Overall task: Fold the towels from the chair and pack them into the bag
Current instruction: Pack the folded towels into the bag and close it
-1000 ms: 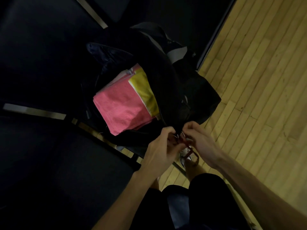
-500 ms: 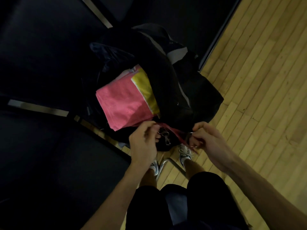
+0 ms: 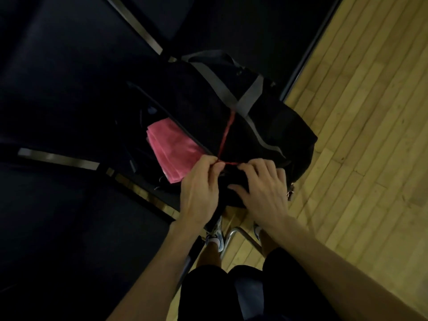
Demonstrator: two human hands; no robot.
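Flap of the black fabric duffel bag [image 3: 208,112] had come over the folded pink towels [image 3: 172,148], hiding the yellow one; packing looked nearly done. Left hand [image 3: 200,188] pinched a thin red cord [image 3: 225,135]; right hand [image 3: 261,188] lay spread flat, holding nothing. Wooden floor [image 3: 359,135] at right stayed open.

Place: gym or sports hall, seemingly
Evidence: pale wood strip floor [image 3: 361,140] showing; dark padded mats [image 3: 58,66] lying alongside

black bag [image 3: 196,107] | partly closed | pink towels [image 3: 171,147] showing inside
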